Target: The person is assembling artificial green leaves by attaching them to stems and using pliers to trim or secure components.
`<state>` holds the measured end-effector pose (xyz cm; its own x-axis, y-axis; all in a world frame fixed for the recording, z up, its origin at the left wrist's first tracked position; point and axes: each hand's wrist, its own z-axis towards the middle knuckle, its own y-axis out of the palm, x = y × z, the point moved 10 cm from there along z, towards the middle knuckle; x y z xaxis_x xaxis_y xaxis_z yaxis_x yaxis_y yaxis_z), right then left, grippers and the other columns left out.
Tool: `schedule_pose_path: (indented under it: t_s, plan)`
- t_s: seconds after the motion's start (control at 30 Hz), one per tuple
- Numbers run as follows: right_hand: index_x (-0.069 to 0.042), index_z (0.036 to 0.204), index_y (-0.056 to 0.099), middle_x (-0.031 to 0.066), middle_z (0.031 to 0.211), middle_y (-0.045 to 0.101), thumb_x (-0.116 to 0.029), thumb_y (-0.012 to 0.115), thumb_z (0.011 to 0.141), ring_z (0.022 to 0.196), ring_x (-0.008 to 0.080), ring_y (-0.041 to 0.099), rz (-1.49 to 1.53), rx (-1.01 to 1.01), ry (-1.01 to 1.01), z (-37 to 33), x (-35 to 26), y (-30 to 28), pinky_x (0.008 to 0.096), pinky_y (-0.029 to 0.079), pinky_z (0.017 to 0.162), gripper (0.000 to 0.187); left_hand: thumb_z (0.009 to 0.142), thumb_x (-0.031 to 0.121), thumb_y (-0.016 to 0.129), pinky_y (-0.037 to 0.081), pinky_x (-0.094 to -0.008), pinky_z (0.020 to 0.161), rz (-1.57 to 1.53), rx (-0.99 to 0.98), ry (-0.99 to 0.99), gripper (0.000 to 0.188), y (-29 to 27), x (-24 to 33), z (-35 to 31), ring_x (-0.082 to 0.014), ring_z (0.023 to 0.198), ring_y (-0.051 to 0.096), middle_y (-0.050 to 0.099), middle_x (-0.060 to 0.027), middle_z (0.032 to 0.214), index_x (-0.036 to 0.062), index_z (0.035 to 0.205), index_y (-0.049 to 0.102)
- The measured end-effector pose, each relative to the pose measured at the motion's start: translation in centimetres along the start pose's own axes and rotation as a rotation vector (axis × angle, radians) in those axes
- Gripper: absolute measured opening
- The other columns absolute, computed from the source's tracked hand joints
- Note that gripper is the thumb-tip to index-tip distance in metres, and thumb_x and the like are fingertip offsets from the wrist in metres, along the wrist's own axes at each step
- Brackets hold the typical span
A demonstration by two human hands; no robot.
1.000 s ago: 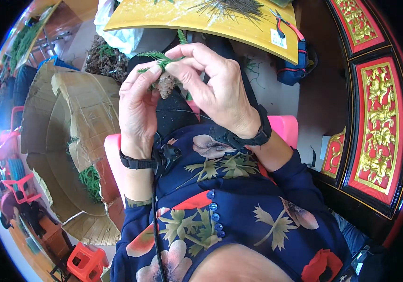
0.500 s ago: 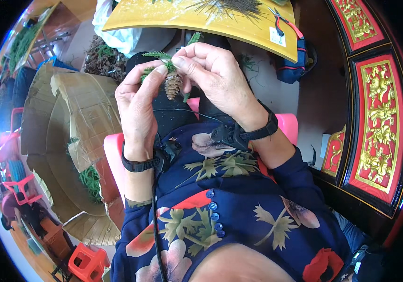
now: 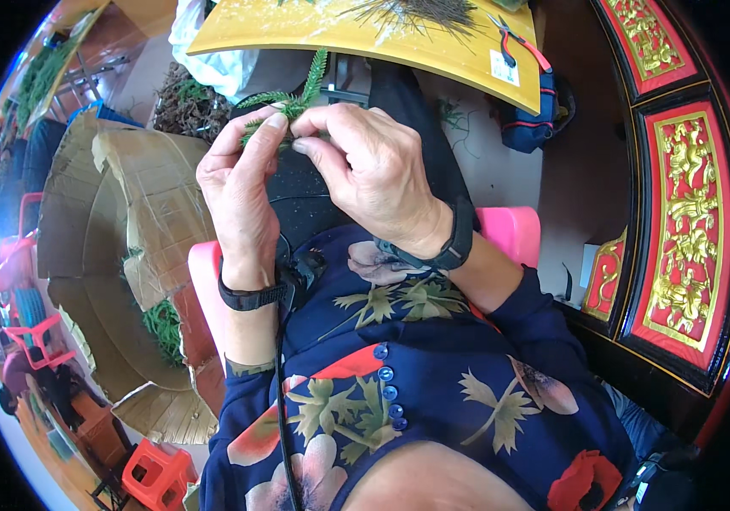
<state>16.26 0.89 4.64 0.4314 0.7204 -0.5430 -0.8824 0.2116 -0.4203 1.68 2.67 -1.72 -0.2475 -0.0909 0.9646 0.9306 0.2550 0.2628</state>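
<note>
The left hand [image 3: 241, 175] was nearly closed, thumb pressed against the fingers, pinching a green sprig [image 3: 294, 109]. The right hand [image 3: 373, 170] was half curled, its forefinger and thumb tips close together beside the sprig's base; whether they gripped anything could not be told. The sprig sat between both hands, above the person's lap, with short dense needles, one branch pointing up toward the table and another leftward. On the yellow table [image 3: 297, 32] lay thin dark sticks [image 3: 425, 12] and red-handled pliers [image 3: 518, 44]. An open cardboard box [image 3: 160, 187] holding greenery [image 3: 163, 330] stood at the left; a red-and-gold carved panel [image 3: 686, 230] rose at the right.
</note>
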Motion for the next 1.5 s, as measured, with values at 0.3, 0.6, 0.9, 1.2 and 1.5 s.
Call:
schedule_pose_path:
  t_s: [0.3, 0.6, 0.9, 1.2, 1.5]
  plan:
    - [-0.006, 0.075, 0.049, 0.0055, 0.069, 0.054, 0.008, 0.062, 0.068, 0.067, 0.0247, 0.059, -0.092, 0.013, -0.162, -0.4, -1.1, 0.5, 0.0333, 0.045, 0.063, 0.02, 0.08, 0.0, 0.067, 0.043, -0.0199, 0.067, 0.372, -0.051, 0.349, 0.015, 1.1, 1.7, -0.3, -0.0069, 0.073, 0.054, 0.062, -0.0007, 0.079, -0.0014, 0.095, 0.068]
    - [-0.006, 0.077, 0.049, 0.0047, 0.067, 0.053, 0.005, 0.064, 0.069, 0.064, 0.0236, 0.057, -0.037, 0.035, -0.151, -0.6, -0.6, 0.4, 0.0332, 0.044, 0.062, 0.021, 0.077, -0.001, 0.067, 0.044, -0.0209, 0.068, 0.576, 0.021, 0.518, 0.017, 2.1, 3.4, -1.5, -0.0077, 0.073, 0.055, 0.062, -0.0039, 0.078, -0.001, 0.094, 0.068]
    - [-0.001, 0.102, 0.056, 0.0034, 0.081, 0.056, -0.006, 0.07, 0.075, 0.06, 0.0093, 0.053, 0.187, -0.126, 0.108, 0.9, 1.8, 0.0, 0.0251, 0.043, 0.058, 0.031, 0.081, -0.001, 0.065, 0.045, -0.0211, 0.068, 0.304, -0.02, 0.33, 0.013, 1.1, 2.0, -0.6, -0.0076, 0.074, 0.056, 0.062, -0.0033, 0.08, -0.0019, 0.094, 0.068]
    - [0.0, 0.103, 0.059, -0.0014, 0.085, 0.055, -0.014, 0.061, 0.088, 0.063, 0.0019, 0.048, 0.519, -0.155, 0.327, 0.4, 5.4, 0.7, 0.0179, 0.04, 0.058, 0.02, 0.082, -0.002, 0.064, 0.045, -0.0197, 0.069, 0.213, -0.148, 0.235, 0.015, 2.3, 1.2, -0.9, -0.0072, 0.075, 0.056, 0.062, -0.0018, 0.081, -0.0025, 0.096, 0.068]
    - [0.0, 0.1, 0.06, -0.0029, 0.077, 0.057, -0.014, 0.061, 0.09, 0.069, 0.0014, 0.053, 0.555, -0.318, 0.556, -1.2, 7.1, 2.6, 0.0154, 0.042, 0.061, 0.017, 0.081, -0.003, 0.063, 0.044, -0.0188, 0.073, 0.015, -0.205, 0.022, 0.016, 2.3, -0.5, -0.6, -0.0063, 0.077, 0.056, 0.063, -0.0016, 0.084, -0.0031, 0.096, 0.068]
